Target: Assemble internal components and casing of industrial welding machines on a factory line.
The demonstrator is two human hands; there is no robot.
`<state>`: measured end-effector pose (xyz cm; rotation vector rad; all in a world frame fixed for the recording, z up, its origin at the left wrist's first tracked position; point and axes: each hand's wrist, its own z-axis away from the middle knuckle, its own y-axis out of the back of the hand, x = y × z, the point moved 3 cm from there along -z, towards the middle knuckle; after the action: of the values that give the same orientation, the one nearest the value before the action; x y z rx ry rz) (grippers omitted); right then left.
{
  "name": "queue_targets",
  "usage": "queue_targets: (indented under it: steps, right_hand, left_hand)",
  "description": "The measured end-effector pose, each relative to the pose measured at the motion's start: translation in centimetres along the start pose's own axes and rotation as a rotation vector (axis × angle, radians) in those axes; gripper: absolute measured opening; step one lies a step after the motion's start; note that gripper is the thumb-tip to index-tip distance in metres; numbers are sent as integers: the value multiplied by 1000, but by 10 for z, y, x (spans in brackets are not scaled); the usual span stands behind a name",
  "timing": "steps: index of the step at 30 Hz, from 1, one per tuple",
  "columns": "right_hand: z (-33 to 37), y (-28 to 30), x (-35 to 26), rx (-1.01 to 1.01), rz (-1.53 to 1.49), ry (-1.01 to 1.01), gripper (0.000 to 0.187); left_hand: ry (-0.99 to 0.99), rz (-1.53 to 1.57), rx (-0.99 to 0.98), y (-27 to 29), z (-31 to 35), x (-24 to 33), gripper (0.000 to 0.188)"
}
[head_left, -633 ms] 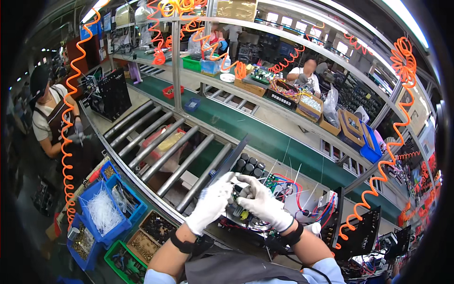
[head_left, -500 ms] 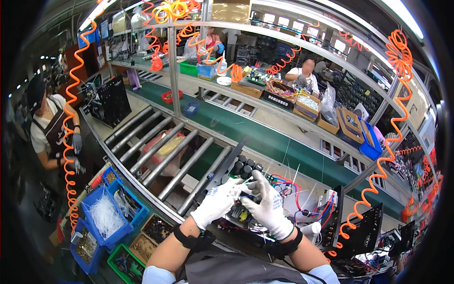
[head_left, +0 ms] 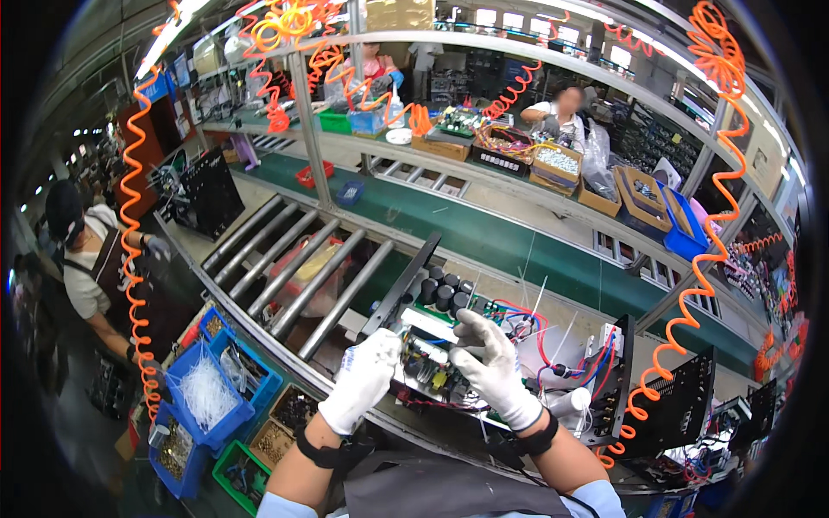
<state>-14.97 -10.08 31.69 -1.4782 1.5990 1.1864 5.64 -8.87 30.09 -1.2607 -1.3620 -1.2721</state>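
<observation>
In front of me an opened electronics chassis (head_left: pixel 436 326) holds a circuit board, several black capacitors (head_left: pixel 447 292) and red and blue wires (head_left: pixel 544 345). My left hand (head_left: pixel 370 373), in a white glove, is closed at the chassis's near left edge. Its fingers are curled in, hiding whatever they may hold. Over the middle of the board hovers my right hand (head_left: pixel 494 367), also gloved, with thumb and fingers apart and nothing seen between them. Thin white cable ties (head_left: pixel 539 295) stick up from the wiring beyond it.
Metal rollers (head_left: pixel 298 281) lie left of the chassis, and a green conveyor belt (head_left: pixel 484 233) runs behind. Blue bins (head_left: pixel 203 393) with white cable ties and small parts stand at lower left. Orange coiled hoses (head_left: pixel 682 337) hang on both sides. A co-worker (head_left: pixel 99 268) stands at left.
My hands, close together over the board before, are now apart. The left has drawn back toward the lower left and its fingers have curled in; the right stays over the board.
</observation>
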Motion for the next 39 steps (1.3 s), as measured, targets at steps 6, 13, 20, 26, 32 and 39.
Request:
queue_targets:
  steps: [6,13,20,26,32,39]
  right_hand:
    - [0,-20,-54,-237,73,192,14]
    - [-8,-7,-61,-388,164,-32,17]
    - [-27,-83,-49,-752,639,589,40]
    - [-26,-140,44,-1058,1523,720,39]
    - [-46,-170,82,-649,-216,-421,24]
    - [-53,-167,38,-719,441,-54,29]
  left_hand:
    - [-117,-454,-181,-6,32,9,16]
    - [76,229,170,32,60,1,26]
    - [354,351,-382,25,74,-60,20]
    - [569,-15,-429,61,89,-123,22]
    - [593,120,-373,93,88,-148,21]
    - [420,44,-273,101,64,-139,22]
